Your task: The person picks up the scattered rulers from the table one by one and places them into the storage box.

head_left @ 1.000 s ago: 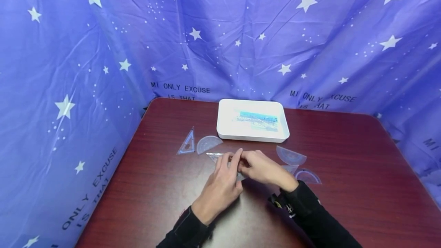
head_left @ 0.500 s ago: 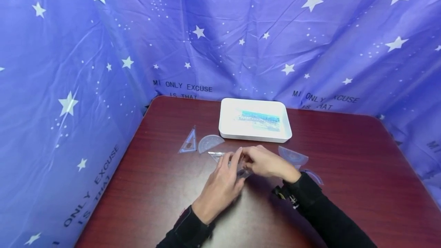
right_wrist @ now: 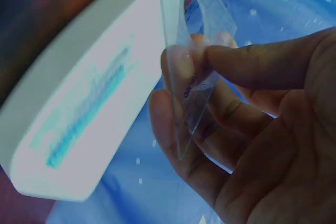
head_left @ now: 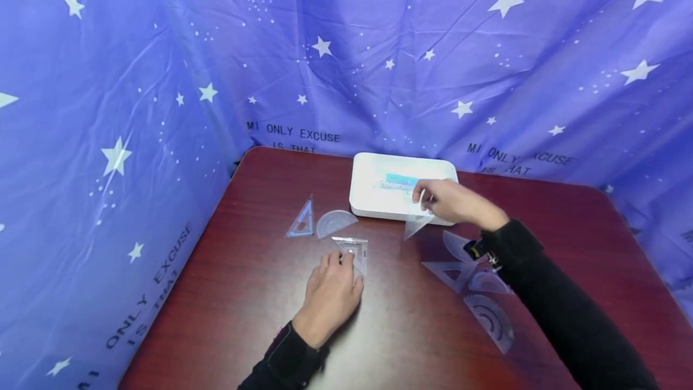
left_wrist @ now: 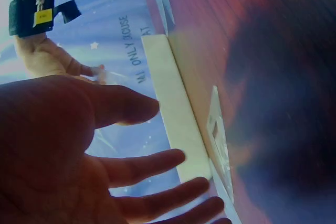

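My right hand (head_left: 453, 200) pinches a clear triangular set square (head_left: 415, 224) between thumb and fingers, above the front edge of the white tray (head_left: 373, 212). In the right wrist view, the tilted set square (right_wrist: 215, 11) shows a round cutout, and the tray lies beside it. My left hand (head_left: 329, 297) lies low over the table, its fingertips at the near side of another clear set square (head_left: 361, 250). From the left wrist view, its fingers are spread with nothing gripped; whether they touch that set square cannot be told.
Left of centre lie a bluish set square (head_left: 309, 216) and a protractor (head_left: 337, 220). Under and beside my right forearm are a set square (head_left: 440, 268) and several protractors, one (head_left: 489, 321) nearest me. Bluish flat pieces (head_left: 397, 179) lie in the tray. A starry curtain (head_left: 379, 107) hangs behind the table.
My right hand has left the spot beside my left hand and moved forward and right to the tray, carrying a set square. My left hand has drawn back slightly, uncovering the other set square.
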The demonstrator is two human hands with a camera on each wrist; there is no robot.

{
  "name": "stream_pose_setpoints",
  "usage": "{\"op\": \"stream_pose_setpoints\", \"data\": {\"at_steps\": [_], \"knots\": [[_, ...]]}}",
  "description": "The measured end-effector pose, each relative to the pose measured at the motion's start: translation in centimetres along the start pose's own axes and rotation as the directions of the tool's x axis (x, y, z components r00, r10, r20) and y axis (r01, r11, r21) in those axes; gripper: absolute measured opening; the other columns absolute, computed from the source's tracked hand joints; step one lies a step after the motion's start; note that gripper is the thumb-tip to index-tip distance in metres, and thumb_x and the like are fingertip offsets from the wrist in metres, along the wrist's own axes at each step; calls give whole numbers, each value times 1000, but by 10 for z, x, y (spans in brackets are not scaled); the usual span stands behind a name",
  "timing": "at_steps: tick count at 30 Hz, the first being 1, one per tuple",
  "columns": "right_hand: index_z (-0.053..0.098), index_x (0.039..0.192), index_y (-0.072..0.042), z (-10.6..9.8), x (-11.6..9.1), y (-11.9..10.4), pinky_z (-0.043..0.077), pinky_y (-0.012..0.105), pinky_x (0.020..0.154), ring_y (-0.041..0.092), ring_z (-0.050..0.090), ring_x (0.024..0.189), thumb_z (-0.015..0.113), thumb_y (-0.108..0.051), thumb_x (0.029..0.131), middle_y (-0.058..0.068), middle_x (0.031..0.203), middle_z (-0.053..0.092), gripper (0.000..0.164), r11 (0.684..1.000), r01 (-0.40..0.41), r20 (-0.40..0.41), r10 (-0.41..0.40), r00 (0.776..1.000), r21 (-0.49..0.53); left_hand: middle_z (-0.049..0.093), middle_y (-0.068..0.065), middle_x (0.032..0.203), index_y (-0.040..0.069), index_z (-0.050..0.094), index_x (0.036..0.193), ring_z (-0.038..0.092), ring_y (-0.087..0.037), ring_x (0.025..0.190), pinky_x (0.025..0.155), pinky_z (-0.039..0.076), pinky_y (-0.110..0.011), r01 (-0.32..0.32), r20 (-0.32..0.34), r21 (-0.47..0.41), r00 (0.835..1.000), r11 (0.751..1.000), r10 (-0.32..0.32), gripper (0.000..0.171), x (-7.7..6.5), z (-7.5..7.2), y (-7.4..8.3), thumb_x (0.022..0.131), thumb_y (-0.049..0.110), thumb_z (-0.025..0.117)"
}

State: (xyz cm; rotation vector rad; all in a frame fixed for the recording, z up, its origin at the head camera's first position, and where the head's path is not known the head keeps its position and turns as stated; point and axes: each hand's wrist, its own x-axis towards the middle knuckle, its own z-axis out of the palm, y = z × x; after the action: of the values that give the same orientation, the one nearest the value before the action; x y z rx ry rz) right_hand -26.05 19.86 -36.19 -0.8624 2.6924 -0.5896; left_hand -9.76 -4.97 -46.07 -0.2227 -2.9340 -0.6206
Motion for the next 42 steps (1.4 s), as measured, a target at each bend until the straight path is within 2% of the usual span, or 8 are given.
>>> {"op": "stream_pose_setpoints", "data": {"at_steps": [4,8,14,19,26,33,38,42], "knots": [[68,109,-1,-22,18,13,60,40,74,26,73,89,61,7,90,18,101,77,21,999,-41,21,41,999,-24,68,-20,119,1,70,125,65,-35,108,89,57,-52,46,34,1,998,999,-46,38,-1,-2,-5,96,24,76],[66,118,3,-34,39,30,55,33,68,29,71,90,58,0,95,23,111,74,25,989,-145,71,147,987,-19,68,-20,118,1,70,125,64,-35,109,91,57,-52,55,35,0,998,998,-55,38,-2,-4,-7,95,23,76],[62,126,8,-31,67,65,56,32,70,28,68,90,52,-11,99,25,112,69,34,965,-264,109,262,959,4,68,-20,119,2,71,124,63,-36,110,93,57,-53,80,43,-7,996,997,-80,37,-3,-3,-10,97,26,75],[60,131,9,-24,82,87,60,37,76,27,65,92,48,-10,97,25,117,67,41,943,-331,138,323,936,35,69,-21,120,1,72,124,64,-37,110,93,57,-53,87,30,1,996,996,-87,36,-1,-3,-12,98,26,74],[60,132,10,-16,92,101,56,33,74,26,62,90,46,-8,99,22,112,66,39,932,-359,168,346,923,48,68,-21,120,2,71,124,63,-37,110,93,56,-54,105,39,-2,994,994,-105,36,-2,-4,-15,98,26,74],[67,105,1,-1,95,115,46,32,72,16,48,70,50,-14,102,3,85,53,23,928,-374,146,369,918,5,68,-21,120,2,71,123,63,-37,111,94,56,-54,116,52,-6,992,993,-116,35,-1,-2,-14,98,26,74],[68,101,0,6,97,121,49,43,84,25,55,84,57,-14,99,7,90,59,19,930,-367,89,366,926,-9,67,-21,120,2,71,124,63,-37,111,95,56,-55,127,60,-8,990,992,-127,36,-1,-2,-14,98,26,74],[70,109,3,10,96,124,51,52,97,33,59,101,58,-13,97,18,110,67,24,936,-350,48,351,935,-26,67,-21,121,2,71,125,62,-38,111,96,55,-54,133,67,-6,989,991,-133,37,0,-3,-13,99,27,74]]}}
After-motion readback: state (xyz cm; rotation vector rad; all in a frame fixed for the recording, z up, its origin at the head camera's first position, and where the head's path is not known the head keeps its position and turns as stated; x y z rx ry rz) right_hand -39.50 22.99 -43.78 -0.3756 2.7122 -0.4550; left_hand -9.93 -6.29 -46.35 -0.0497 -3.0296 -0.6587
